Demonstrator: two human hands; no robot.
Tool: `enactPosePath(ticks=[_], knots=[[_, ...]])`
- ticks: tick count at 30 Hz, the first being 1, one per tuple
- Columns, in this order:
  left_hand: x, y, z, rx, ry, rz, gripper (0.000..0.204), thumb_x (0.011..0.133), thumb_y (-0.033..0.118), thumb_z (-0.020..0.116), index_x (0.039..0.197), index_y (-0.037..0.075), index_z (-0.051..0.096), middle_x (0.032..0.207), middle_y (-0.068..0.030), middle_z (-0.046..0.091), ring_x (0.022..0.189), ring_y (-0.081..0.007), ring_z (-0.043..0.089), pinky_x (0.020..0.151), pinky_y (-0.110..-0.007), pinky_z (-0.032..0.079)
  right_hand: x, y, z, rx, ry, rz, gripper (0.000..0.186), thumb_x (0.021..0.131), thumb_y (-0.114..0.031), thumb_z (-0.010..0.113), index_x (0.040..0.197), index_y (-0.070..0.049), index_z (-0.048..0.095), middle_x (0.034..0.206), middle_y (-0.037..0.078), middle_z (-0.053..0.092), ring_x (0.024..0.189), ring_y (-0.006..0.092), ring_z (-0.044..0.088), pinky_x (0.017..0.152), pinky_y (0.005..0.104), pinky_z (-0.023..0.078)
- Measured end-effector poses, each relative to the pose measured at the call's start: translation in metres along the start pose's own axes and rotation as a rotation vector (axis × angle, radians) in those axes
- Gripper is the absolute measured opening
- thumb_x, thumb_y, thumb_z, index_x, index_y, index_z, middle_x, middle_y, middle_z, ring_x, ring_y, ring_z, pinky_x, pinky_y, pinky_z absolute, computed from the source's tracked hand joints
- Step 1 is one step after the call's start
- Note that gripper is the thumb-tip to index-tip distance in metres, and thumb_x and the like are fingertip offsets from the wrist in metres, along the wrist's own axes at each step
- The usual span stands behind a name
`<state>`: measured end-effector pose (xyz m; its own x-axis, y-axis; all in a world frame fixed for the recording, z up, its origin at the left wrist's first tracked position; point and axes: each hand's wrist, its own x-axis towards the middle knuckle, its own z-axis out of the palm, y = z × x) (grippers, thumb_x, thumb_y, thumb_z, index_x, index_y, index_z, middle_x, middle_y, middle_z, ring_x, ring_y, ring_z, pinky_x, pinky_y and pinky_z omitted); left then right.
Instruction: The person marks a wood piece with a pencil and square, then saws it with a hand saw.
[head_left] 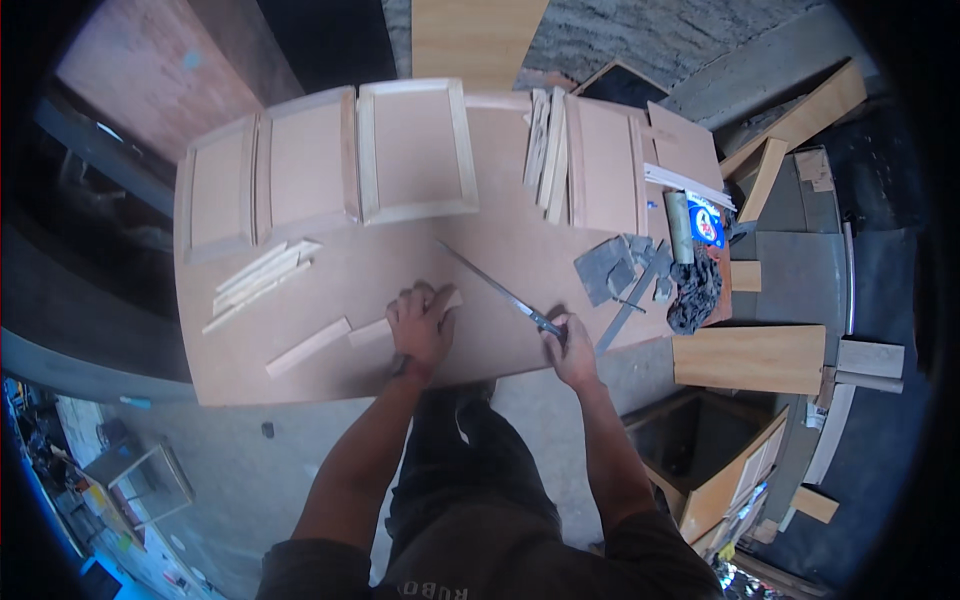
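the wood strip (375,328) lies flat near the front edge of the worktable (480,250), pinned under the left hand (420,322), whose fingers are spread and pressed down on its right end. the right hand (570,345) is closed around the handle of a thin saw (490,285), its blade slanting up and left over the table, just beside the left hand. another strip (308,347) lies just left. framed panels (415,150) line the far edge, and a dark rag (695,290) sits at the right.
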<state>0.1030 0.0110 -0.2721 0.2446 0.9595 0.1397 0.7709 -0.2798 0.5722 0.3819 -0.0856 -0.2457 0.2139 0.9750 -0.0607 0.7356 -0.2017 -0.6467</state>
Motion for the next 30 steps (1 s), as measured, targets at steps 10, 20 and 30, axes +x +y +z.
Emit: enactPosePath(ticks=[10, 20, 30], knots=[[-0.016, 0.010, 0.022, 0.052, -0.011, -0.043, 0.033, 0.093, 0.029, 0.070, 0.125, 0.022, 0.072, 0.120, -0.0064, 0.060, 0.118, -0.0306, 0.054, 0.104, -0.051, 0.038, -0.106, -0.042, 0.050, 0.284, 0.326, 0.167, 0.015, 0.099, -0.013, 0.071, 0.098, -0.001, 0.063, 0.081, 0.008, 0.060, 0.068, 0.0152, 0.056, 0.060, 0.0304, 0.045], [-0.022, -0.007, 0.048, 0.248, 0.038, -0.034, 0.043, 0.095, 0.040, 0.061, 0.131, 0.016, 0.069, 0.140, -0.0204, 0.059, 0.130, -0.0445, 0.052, 0.111, -0.061, 0.036, 0.009, 0.124, -0.026, -0.136, 0.844, 0.505, 0.050, 0.080, -0.042, 0.089, 0.088, 0.001, 0.064, 0.086, 0.021, 0.063, 0.084, 0.0421, 0.061, 0.079, 0.0522, 0.047], [-0.028, 0.004, 0.033, 0.116, 0.156, 0.064, 0.033, 0.089, 0.029, 0.068, 0.121, 0.018, 0.071, 0.113, -0.0115, 0.060, 0.112, -0.0351, 0.054, 0.101, -0.051, 0.036, 0.007, 0.138, -0.010, -0.128, 0.876, 0.354, 0.017, 0.077, -0.009, 0.072, 0.086, -0.001, 0.060, 0.091, 0.022, 0.060, 0.088, 0.0435, 0.059, 0.080, 0.0504, 0.047]])
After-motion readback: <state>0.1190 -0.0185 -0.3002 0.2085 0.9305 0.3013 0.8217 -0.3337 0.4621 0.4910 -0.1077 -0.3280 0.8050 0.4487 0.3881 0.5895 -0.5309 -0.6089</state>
